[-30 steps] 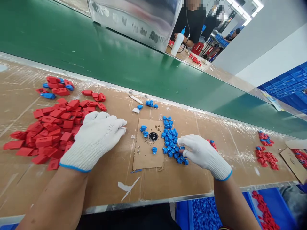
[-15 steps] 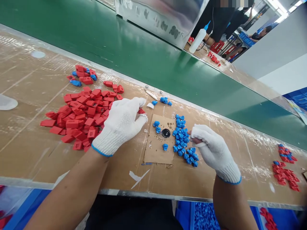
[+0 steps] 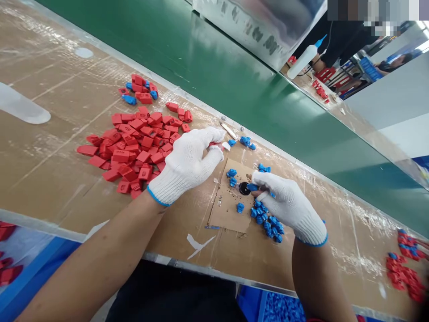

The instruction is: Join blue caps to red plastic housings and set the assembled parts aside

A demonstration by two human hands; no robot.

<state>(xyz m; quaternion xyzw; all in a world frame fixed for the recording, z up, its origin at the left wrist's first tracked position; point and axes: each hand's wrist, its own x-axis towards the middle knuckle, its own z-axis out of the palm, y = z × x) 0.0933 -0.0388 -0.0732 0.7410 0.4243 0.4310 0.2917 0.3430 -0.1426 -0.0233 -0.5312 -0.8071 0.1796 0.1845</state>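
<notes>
My left hand [image 3: 196,154], in a white glove, pinches a small red piece [image 3: 215,145] just right of the large pile of red pieces [image 3: 134,147]. In my right hand [image 3: 284,201], also gloved, a blue piece [image 3: 252,187] is held between thumb and fingers, beside a round black cap [image 3: 244,188] on a cardboard sheet [image 3: 231,219]. A few loose blue pieces [image 3: 240,207] lie on the cardboard. Part of the cluster of blue pieces [image 3: 264,217] is hidden under my right hand.
A green strip [image 3: 167,58] runs behind the brown table [image 3: 67,179]. A white bottle [image 3: 303,61] stands beyond it, near a person. Red and blue pieces [image 3: 405,268] lie far right, beside part of another hand. A blue bin [image 3: 281,308] sits below the table edge.
My right hand has moved left to the black cap and now shows a blue piece in its fingers. My left hand still holds the red piece. The camera view has shifted and tilted.
</notes>
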